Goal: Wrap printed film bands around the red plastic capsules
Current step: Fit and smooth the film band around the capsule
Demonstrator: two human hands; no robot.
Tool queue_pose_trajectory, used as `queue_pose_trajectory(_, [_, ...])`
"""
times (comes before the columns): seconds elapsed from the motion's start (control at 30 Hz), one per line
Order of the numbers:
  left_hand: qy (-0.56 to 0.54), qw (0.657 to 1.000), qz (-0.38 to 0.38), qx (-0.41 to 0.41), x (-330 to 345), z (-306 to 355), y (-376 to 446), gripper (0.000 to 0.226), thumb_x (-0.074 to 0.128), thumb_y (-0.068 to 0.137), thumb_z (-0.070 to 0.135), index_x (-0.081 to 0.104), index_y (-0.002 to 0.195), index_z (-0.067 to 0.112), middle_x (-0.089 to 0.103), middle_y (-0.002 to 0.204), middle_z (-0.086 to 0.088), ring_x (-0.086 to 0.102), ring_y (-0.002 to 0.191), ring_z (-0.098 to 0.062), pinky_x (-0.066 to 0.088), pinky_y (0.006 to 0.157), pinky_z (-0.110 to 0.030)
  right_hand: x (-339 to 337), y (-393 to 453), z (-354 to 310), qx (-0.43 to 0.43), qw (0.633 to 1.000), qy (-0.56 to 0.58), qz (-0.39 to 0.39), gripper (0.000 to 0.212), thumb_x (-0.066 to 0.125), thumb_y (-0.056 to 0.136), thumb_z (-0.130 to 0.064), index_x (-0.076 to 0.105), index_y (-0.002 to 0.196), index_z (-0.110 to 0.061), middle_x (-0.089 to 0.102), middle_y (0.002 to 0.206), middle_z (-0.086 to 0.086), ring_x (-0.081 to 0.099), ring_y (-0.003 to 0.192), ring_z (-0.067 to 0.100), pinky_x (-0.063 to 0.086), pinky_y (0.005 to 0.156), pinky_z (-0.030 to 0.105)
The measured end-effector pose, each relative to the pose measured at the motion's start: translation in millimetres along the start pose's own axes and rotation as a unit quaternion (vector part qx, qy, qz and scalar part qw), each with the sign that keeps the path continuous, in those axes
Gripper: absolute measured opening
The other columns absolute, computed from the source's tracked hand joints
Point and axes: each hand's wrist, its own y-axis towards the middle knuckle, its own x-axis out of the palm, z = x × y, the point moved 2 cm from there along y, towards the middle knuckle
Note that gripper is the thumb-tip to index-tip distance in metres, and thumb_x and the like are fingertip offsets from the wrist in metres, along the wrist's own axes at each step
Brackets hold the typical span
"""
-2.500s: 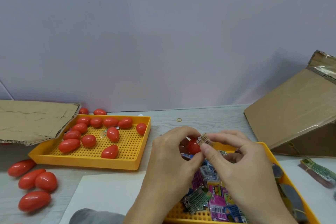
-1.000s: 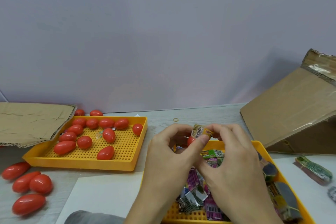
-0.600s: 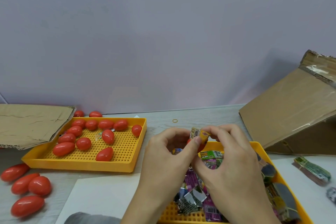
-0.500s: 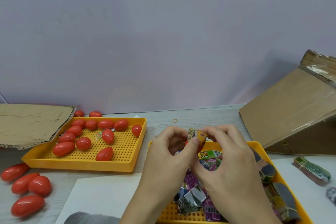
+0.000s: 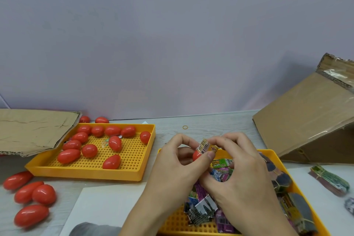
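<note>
My left hand [image 5: 173,166] grips a red capsule [image 5: 196,155] between thumb and curled fingers, above the near yellow tray [image 5: 272,154]. My right hand [image 5: 243,174] pinches a printed film band [image 5: 204,145] with a barcode that sits over the capsule's right end. Most of the capsule is hidden by the fingers and the band. The near tray holds a heap of loose printed bands [image 5: 205,212] and several wrapped capsules [image 5: 281,178] along its right side.
A second yellow tray [image 5: 134,173] at the left holds several bare red capsules [image 5: 69,156]. More capsules [image 5: 44,194] lie on the table at the far left. Cardboard sheet [image 5: 28,130] left, tilted cardboard box [image 5: 306,120] right, bundled bands [image 5: 329,179] and white paper [image 5: 107,205] near.
The band, pinched just above the capsule before, now sits lower over the capsule's right end. Both hands stay together over the near tray.
</note>
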Motion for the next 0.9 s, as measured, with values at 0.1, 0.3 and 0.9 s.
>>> queue_pose_trajectory(0.1, [-0.004,1.000,0.013,0.014,-1,-1,0,0.022,0.077,0.082,0.018,0.058,0.090,0.010,0.074,0.076,-0.008,0.074,0.075,-0.022,0.059,0.065,-0.028,1,1,1,0.006,1.000,0.018,-0.002,0.041,0.079,0.070,-0.032,0.064,0.107,-0.039,0.048,0.105,-0.022,0.059,0.094,0.003,0.053,0.069,0.021])
queue_pose_trajectory(0.3, [-0.022,0.999,0.002,0.045,2,-1,2,0.014,0.074,0.084,0.018,0.064,0.092,0.012,0.075,0.079,-0.012,0.074,0.075,-0.024,0.061,0.068,-0.032,0,1,2,0.007,1.000,0.026,0.008,0.039,0.080,0.069,-0.033,0.066,0.105,-0.038,0.051,0.104,-0.021,0.057,0.096,0.001,0.046,0.074,0.011])
queue_pose_trajectory(0.9, [0.007,0.994,0.080,0.076,11,-6,2,0.017,0.062,0.094,0.018,0.066,0.078,0.016,0.072,0.071,-0.003,0.069,0.069,-0.015,0.055,0.066,-0.031,-2,2,2,0.033,0.999,-0.009,0.016,0.039,0.077,0.066,-0.046,0.067,0.103,-0.039,0.051,0.098,-0.024,0.056,0.086,-0.003,0.042,0.067,0.006])
